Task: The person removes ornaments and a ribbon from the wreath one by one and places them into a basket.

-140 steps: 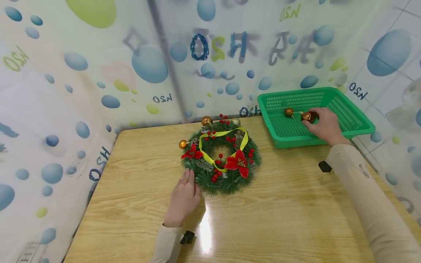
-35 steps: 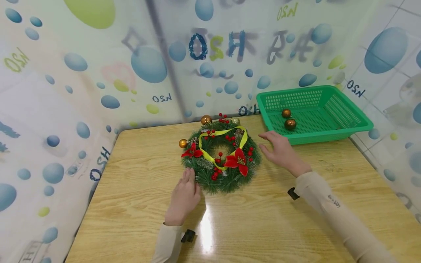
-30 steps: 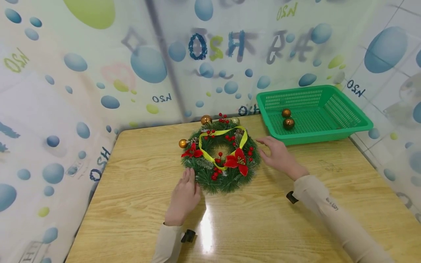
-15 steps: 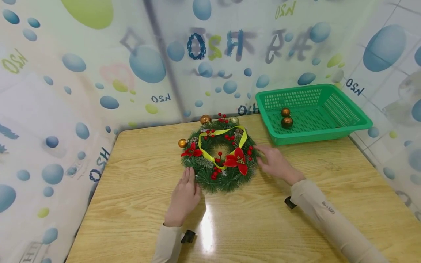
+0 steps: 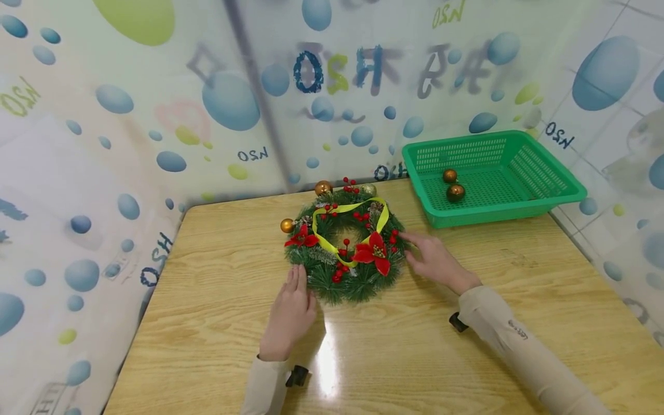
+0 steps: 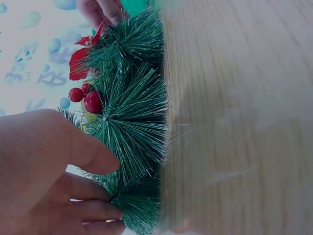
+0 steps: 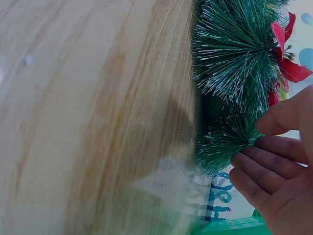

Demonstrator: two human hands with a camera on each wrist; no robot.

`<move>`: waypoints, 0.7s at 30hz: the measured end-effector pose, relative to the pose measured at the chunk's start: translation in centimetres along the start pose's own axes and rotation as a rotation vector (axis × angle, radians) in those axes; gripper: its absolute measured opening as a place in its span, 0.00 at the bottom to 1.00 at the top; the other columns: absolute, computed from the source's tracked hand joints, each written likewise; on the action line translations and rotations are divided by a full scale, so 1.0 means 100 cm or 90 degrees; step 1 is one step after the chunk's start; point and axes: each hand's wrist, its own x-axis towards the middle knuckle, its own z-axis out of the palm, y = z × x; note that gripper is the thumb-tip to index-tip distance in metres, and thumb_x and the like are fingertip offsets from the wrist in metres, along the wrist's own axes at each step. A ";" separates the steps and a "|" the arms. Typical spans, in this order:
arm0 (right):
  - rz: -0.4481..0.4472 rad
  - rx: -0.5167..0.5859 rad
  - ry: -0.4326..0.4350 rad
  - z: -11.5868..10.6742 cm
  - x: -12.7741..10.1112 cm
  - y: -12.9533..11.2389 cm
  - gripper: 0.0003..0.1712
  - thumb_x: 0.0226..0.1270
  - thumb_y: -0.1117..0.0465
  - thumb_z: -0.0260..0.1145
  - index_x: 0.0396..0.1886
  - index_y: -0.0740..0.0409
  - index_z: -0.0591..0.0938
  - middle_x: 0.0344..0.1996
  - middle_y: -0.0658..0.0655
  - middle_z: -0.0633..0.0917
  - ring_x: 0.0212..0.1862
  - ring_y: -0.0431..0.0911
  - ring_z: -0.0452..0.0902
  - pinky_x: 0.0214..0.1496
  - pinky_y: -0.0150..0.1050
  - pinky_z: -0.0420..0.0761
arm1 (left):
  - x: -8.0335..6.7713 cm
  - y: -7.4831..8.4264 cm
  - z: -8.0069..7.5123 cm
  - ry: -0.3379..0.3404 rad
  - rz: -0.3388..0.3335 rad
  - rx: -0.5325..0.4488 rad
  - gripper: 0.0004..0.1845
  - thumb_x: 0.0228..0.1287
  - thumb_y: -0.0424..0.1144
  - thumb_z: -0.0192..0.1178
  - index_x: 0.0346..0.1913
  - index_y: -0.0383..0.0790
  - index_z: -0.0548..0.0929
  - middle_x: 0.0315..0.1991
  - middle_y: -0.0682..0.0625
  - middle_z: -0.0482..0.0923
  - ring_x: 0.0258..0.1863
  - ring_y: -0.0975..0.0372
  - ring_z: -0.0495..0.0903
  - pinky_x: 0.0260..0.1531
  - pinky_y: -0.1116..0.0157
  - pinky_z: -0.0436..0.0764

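A green Christmas wreath [image 5: 332, 282] lies flat on the table, trimmed with red poinsettias [image 5: 372, 253], red berries, pine cones and a yellow ribbon [image 5: 383, 218]. A gold bauble [image 5: 287, 225] sits on its left edge, a copper bauble [image 5: 323, 188] and a pale glittery one [image 5: 369, 189] at its back. My left hand [image 5: 288, 314] rests against the front-left rim with fairly straight fingers. On the opposite side, my right hand [image 5: 436, 262] touches the right rim; in the right wrist view its fingers [image 7: 264, 169] are extended at a needle tuft, and the thumb lies close to the index finger.
A green perforated plastic basket [image 5: 498, 216] stands at the back right of the wooden table [image 5: 207, 300]. Inside it are two brown-copper baubles [image 5: 456, 192]. A patterned curtain [image 5: 171, 104] hangs behind the table and along its left side.
The right hand, earlier holding a copper bauble over the basket, has moved left to the wreath. That bauble now lies in the basket, having rolled slightly. The left hand has stayed put.
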 end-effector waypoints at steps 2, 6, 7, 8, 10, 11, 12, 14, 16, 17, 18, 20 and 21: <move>-0.003 -0.003 0.002 0.001 0.000 0.001 0.28 0.67 0.70 0.62 0.66 0.74 0.75 0.61 0.73 0.80 0.18 0.39 0.69 0.49 0.50 0.87 | 0.001 -0.001 0.001 0.000 0.000 0.002 0.34 0.76 0.37 0.49 0.76 0.20 0.54 0.76 0.27 0.53 0.77 0.37 0.57 0.75 0.42 0.63; -0.007 0.021 0.003 0.003 -0.002 0.000 0.28 0.67 0.70 0.62 0.66 0.74 0.74 0.52 0.75 0.84 0.11 0.30 0.53 0.20 0.33 0.78 | 0.002 -0.003 0.001 0.007 0.000 0.005 0.34 0.75 0.37 0.50 0.75 0.19 0.55 0.76 0.26 0.54 0.76 0.36 0.58 0.74 0.42 0.64; -0.006 0.031 0.001 0.004 -0.002 0.000 0.28 0.66 0.70 0.62 0.67 0.74 0.74 0.46 0.75 0.85 0.10 0.29 0.52 0.15 0.31 0.72 | 0.003 -0.004 0.002 0.007 -0.001 0.004 0.34 0.75 0.37 0.51 0.75 0.19 0.55 0.76 0.26 0.54 0.76 0.36 0.58 0.74 0.42 0.64; -0.004 0.043 -0.001 0.004 -0.003 -0.001 0.29 0.66 0.71 0.62 0.67 0.74 0.74 0.46 0.76 0.85 0.09 0.29 0.51 0.10 0.28 0.65 | 0.003 -0.005 0.002 0.007 -0.002 0.005 0.34 0.75 0.37 0.51 0.75 0.19 0.55 0.76 0.26 0.54 0.76 0.36 0.58 0.74 0.42 0.64; -0.001 0.059 -0.004 0.004 -0.004 -0.003 0.29 0.67 0.70 0.62 0.67 0.74 0.73 0.52 0.77 0.84 0.08 0.29 0.51 0.08 0.27 0.61 | 0.004 -0.006 0.001 0.005 -0.005 0.002 0.34 0.75 0.37 0.50 0.75 0.19 0.55 0.76 0.26 0.54 0.76 0.36 0.58 0.74 0.42 0.64; 0.003 0.064 -0.006 0.005 -0.005 -0.003 0.29 0.67 0.70 0.61 0.68 0.74 0.73 0.53 0.77 0.83 0.08 0.29 0.52 0.08 0.26 0.60 | 0.005 -0.007 0.001 0.001 -0.008 0.000 0.34 0.75 0.37 0.50 0.75 0.20 0.54 0.76 0.27 0.54 0.76 0.37 0.57 0.75 0.42 0.63; 0.006 0.065 -0.008 0.005 -0.005 -0.004 0.29 0.67 0.70 0.61 0.68 0.73 0.73 0.54 0.77 0.83 0.08 0.30 0.52 0.08 0.26 0.60 | 0.006 -0.008 0.001 -0.001 -0.010 -0.002 0.34 0.76 0.37 0.49 0.76 0.20 0.54 0.76 0.27 0.53 0.76 0.37 0.57 0.75 0.42 0.63; 0.012 0.067 -0.010 0.006 -0.006 -0.004 0.29 0.67 0.70 0.61 0.68 0.73 0.73 0.62 0.75 0.78 0.08 0.30 0.52 0.09 0.26 0.61 | 0.007 -0.010 0.000 -0.006 -0.014 -0.004 0.34 0.76 0.38 0.48 0.76 0.21 0.53 0.77 0.27 0.53 0.77 0.37 0.56 0.75 0.42 0.62; 0.010 0.066 -0.008 0.007 -0.006 -0.005 0.28 0.67 0.70 0.61 0.67 0.73 0.74 0.63 0.74 0.78 0.09 0.30 0.52 0.09 0.26 0.62 | 0.009 -0.012 -0.001 -0.012 -0.019 -0.007 0.34 0.77 0.38 0.48 0.76 0.21 0.53 0.77 0.28 0.52 0.77 0.37 0.55 0.75 0.42 0.62; 0.005 0.063 -0.005 0.007 -0.006 -0.005 0.28 0.67 0.71 0.61 0.67 0.73 0.74 0.62 0.74 0.78 0.08 0.29 0.52 0.09 0.26 0.62 | 0.010 -0.013 -0.001 -0.015 -0.022 -0.007 0.34 0.77 0.39 0.47 0.76 0.21 0.52 0.77 0.28 0.51 0.77 0.38 0.55 0.75 0.42 0.61; -0.002 0.062 -0.002 0.008 -0.007 -0.005 0.27 0.67 0.71 0.61 0.66 0.74 0.74 0.62 0.74 0.78 0.08 0.29 0.51 0.09 0.26 0.62 | 0.011 -0.014 -0.002 -0.020 -0.026 -0.008 0.35 0.77 0.39 0.47 0.77 0.22 0.52 0.78 0.28 0.50 0.78 0.38 0.54 0.76 0.42 0.61; -0.017 0.055 0.008 0.009 -0.007 -0.006 0.26 0.67 0.71 0.61 0.65 0.75 0.75 0.60 0.75 0.79 0.08 0.27 0.50 0.09 0.26 0.63 | 0.014 -0.016 -0.003 -0.023 -0.026 -0.008 0.35 0.76 0.39 0.47 0.77 0.22 0.52 0.78 0.28 0.50 0.78 0.38 0.54 0.75 0.41 0.61; -0.025 0.051 0.013 0.010 -0.007 -0.006 0.26 0.66 0.72 0.62 0.64 0.75 0.76 0.60 0.75 0.80 0.09 0.27 0.49 0.10 0.26 0.63 | 0.015 -0.017 -0.004 -0.026 -0.027 -0.009 0.35 0.76 0.39 0.47 0.77 0.22 0.51 0.78 0.28 0.50 0.77 0.37 0.55 0.75 0.41 0.61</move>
